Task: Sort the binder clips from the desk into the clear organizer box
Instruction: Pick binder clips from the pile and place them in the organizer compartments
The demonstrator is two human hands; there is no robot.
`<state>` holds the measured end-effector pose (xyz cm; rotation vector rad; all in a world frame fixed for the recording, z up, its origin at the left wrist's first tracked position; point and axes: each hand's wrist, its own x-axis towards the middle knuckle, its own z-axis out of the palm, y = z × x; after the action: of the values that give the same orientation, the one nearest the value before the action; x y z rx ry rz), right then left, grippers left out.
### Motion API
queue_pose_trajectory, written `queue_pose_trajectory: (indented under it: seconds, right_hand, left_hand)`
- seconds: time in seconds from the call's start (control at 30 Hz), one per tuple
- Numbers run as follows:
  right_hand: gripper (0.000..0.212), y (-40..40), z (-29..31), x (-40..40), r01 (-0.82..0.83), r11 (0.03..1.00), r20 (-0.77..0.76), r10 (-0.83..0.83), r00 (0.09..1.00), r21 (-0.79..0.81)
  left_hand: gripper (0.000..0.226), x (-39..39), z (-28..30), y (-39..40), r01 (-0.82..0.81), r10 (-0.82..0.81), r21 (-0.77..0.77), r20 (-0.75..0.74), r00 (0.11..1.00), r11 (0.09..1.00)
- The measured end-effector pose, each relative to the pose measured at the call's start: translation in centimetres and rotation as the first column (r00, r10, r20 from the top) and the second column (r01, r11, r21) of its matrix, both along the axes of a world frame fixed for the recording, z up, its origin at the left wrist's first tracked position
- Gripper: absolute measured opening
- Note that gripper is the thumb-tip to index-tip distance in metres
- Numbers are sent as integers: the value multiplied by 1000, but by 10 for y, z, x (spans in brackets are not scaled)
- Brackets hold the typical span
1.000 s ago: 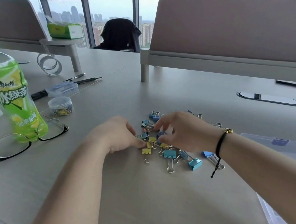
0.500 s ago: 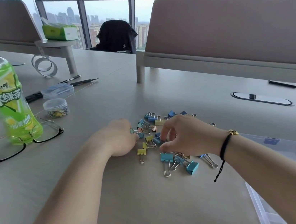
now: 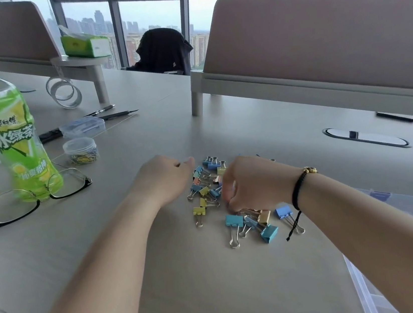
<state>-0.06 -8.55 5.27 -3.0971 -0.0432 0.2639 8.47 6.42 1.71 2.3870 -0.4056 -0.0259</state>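
Nearby, round tub (image 3: 79, 147) of paper clips (image 3: 83, 157), clear organizer box (image 3: 401, 212)

An office: long desk (image 3: 164, 280), partition screens (image 3: 316, 44), high-rise window (image 3: 150, 14) (city skyline beyond).

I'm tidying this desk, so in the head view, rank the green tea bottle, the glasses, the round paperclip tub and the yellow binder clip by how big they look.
1. green tea bottle, though it stands nearest the camera
2. glasses
3. round paperclip tub
4. yellow binder clip
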Motion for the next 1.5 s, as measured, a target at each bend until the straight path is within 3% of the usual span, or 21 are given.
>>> queue_pose_trajectory:
  seconds: [0.07,0.13,0.2,0.27,0.33,0.4,0.47,0.6,0.67,0.73,0.83,0.9,0.97,1.03,1.33,1.43,1.5]
  right_hand:
    - [20,-1,3,2,30,997,-1,-30,1000,65]
    - [21,0,3,5,51,994,4,-52,999,96]
    - [19,0,3,7,66,993,2,-66,998,102]
    - [11,-2,9,8,113,971,36,-123,992,210]
    - [6,-6,18,10,155,880,106,-224,969,448]
    - [6,-4,26,14,100,718,145,-272,951,689]
    - [6,6,29,18,18,596,167,-253,953,803]
    - [14,18,19,25,-14,652,245,-266,932,758]
    - [26,14,13,23,24,752,278,-273,921,658]
    - [45,14,4,16,37,876,215,-159,964,480]
    - [58,22,-11,7,-40,964,83,19,996,263]
    - [49,23,-17,7,-82,970,100,61,993,230]
    - [39,20,-18,7,-81,965,123,52,991,248]
    - [32,18,-18,8,-94,966,123,66,990,241]
    - [11,10,-10,11,-115,969,-9,120,993,219]
    - [8,7,-12,15,-81,957,-70,105,992,278]
    - [6,4,-12,17,-75,943,-61,100,993,324]
  left_hand:
    - [30,0,2,-2,-83,40,-264,-166,985,961]
    - [17,-5,7,-6,-187,-8,-468,-385,923,863]
    - [12,-8,9,-9,-265,-109,-572,-535,838,776]
    - [10,-9,9,-11,-321,-216,-633,-622,753,704]
    - [12,-11,9,-11,-367,-311,-662,-676,668,653]
    - [21,-11,11,-10,-396,-394,-675,-708,587,623]
    - [34,-12,14,-9,-401,-464,-689,-713,526,604]
    - [33,-8,13,-5,-493,-438,-706,-705,558,508]
    - [30,0,8,-2,-576,-302,-693,-714,632,433]
    - [32,8,6,1,-601,-172,-696,-698,696,394]
    - [37,9,6,0,-523,-85,-706,-629,772,477]
    - [38,5,4,-1,-374,-4,-637,-510,860,674]
    - [39,2,-1,-1,-195,75,-413,-290,954,889]
    - [42,-1,-3,-1,-94,79,-178,-94,992,980]
    - [41,-3,-5,-2,-43,39,-31,-109,993,999]
    - [38,-3,-6,-4,-19,9,-81,-123,992,997]
    - [36,-3,-7,-6,-12,-25,-194,-188,982,981]
